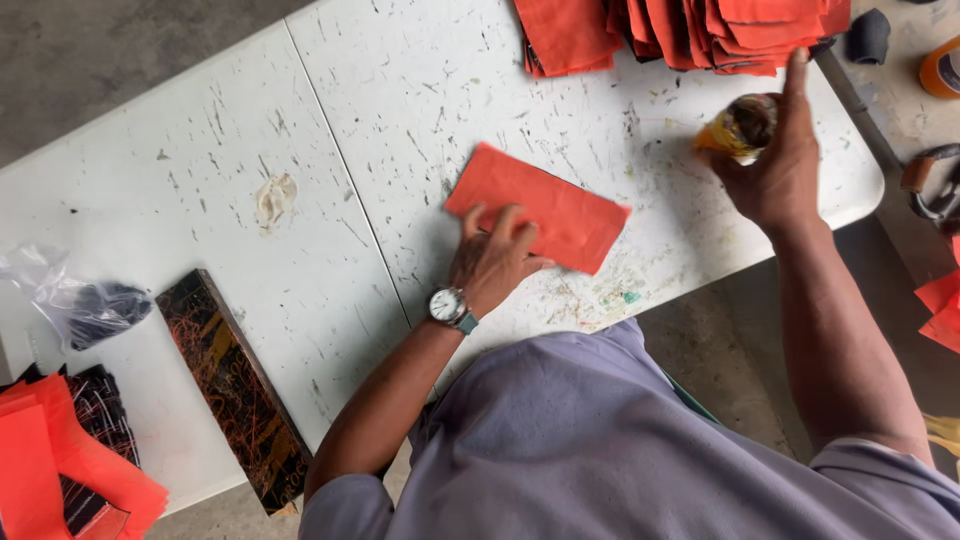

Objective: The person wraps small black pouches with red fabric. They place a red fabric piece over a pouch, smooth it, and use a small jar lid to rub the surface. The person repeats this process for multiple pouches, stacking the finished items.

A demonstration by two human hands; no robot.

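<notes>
A flat orange-red paper rectangle [545, 203] lies on the scuffed white table [300, 150] near its front edge. My left hand [494, 258], with a wristwatch on the wrist, presses flat on the lower left part of that paper. My right hand [775, 165] is further right, closed around a small amber bottle [740, 125] that it holds just above the table. A pile of several similar orange-red pieces [690, 30] sits at the table's far edge, just beyond the bottle.
A dark patterned long box [235, 385] lies at the front left. Orange and dark patterned pieces [60, 460] are stacked at the left corner, with a clear plastic bag [70, 300] behind them. A dried glue blotch [275, 198] marks the table. More orange pieces [940, 305] lie on the right.
</notes>
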